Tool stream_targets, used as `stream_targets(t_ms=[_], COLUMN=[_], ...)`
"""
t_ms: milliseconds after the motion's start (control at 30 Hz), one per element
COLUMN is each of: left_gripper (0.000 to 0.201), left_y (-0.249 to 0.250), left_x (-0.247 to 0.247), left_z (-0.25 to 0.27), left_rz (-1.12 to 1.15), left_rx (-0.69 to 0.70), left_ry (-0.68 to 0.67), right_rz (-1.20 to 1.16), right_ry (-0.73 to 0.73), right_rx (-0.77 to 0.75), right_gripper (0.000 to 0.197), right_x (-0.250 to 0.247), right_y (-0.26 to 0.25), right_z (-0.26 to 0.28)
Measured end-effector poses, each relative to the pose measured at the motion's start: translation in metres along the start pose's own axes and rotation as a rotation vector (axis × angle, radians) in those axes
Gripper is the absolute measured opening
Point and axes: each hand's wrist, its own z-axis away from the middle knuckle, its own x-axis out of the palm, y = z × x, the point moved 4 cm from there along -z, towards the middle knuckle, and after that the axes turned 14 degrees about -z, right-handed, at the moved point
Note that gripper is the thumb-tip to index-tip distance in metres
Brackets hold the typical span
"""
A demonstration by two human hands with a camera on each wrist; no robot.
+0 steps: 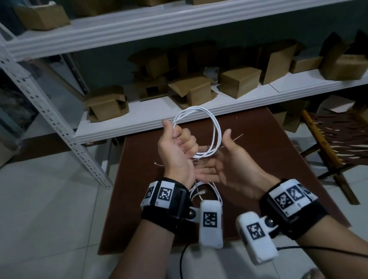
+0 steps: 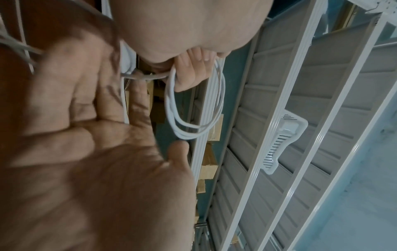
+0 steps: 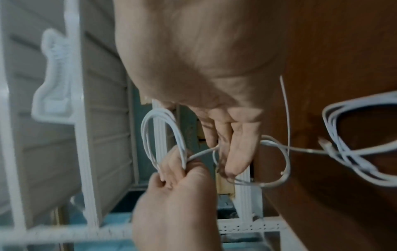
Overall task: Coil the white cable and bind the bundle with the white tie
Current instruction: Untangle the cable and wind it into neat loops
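The white cable [image 1: 194, 108] hangs in several loops over the brown table [image 1: 261, 153]. My left hand [image 1: 177, 138] grips the coil at its left side, thumb up and fingers curled. The left wrist view shows those curled fingers [image 2: 189, 74] round the loops [image 2: 187, 135]. My right hand [image 1: 214, 168] lies palm up just below the coil, thumb raised. In the right wrist view its straight fingers [image 3: 240, 144] have the loose cable tail running across them from my left hand [image 3: 176, 166]. A thin white tie [image 1: 237, 138] lies on the table behind my right thumb.
A second bunch of white cable [image 1: 207, 186] lies on the table under my left wrist. Another thin tie [image 1: 158, 164] sits left of my hands. White shelves [image 1: 198, 112] with several cardboard boxes stand behind, a wooden chair [image 1: 341, 143] to the right.
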Motion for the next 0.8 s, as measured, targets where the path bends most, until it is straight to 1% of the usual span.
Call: stream_targets(t_ms=[67,100,167,267,333,367,500,633,733,800], left_gripper=[0.05,0.05,0.05,0.05,0.05,0.05,0.048,0.046,0.045,0.044], left_y=[0.0,0.001,0.004,0.008,0.01,0.012,0.017,0.023,0.024,0.025], left_x=[0.0,0.0,-0.003,-0.012,-0.018,-0.021,-0.028,-0.031,-0.03,-0.03], left_z=[0.0,0.0,-0.001,-0.006,-0.01,-0.01,-0.012,-0.011,-0.009,-0.008], left_rz=[0.019,0.028,0.027,-0.018,-0.039,-0.054,-0.165,-0.264,-0.339,-0.385], left_rx=[-0.002,-0.001,0.006,0.022,0.027,0.03,0.06,0.096,0.113,0.121], left_ry=[-0.001,0.001,0.023,0.086,0.115,0.124,0.154,0.191,0.199,0.195], right_rz=[-0.188,-0.281,-0.432,-0.532,-0.533,-0.522,-0.442,-0.351,-0.243,-0.216], right_ry=[-0.05,-0.046,-0.022,0.064,0.109,0.12,0.133,0.182,0.206,0.227], right_rx=[0.004,-0.017,-0.08,-0.176,-0.232,-0.262,-0.355,-0.454,-0.497,-0.521], right_gripper=[0.097,0.092,0.073,0.043,0.029,0.025,0.029,0.029,0.03,0.031], right_x=[0.0,-0.002,-0.007,-0.017,-0.023,-0.025,-0.031,-0.037,-0.032,-0.032], right_y=[-0.004,-0.007,-0.015,-0.028,-0.034,-0.036,-0.044,-0.054,-0.056,-0.057], right_z=[-0.002,-0.003,-0.003,-0.002,-0.002,-0.002,-0.001,0.003,0.006,0.009])
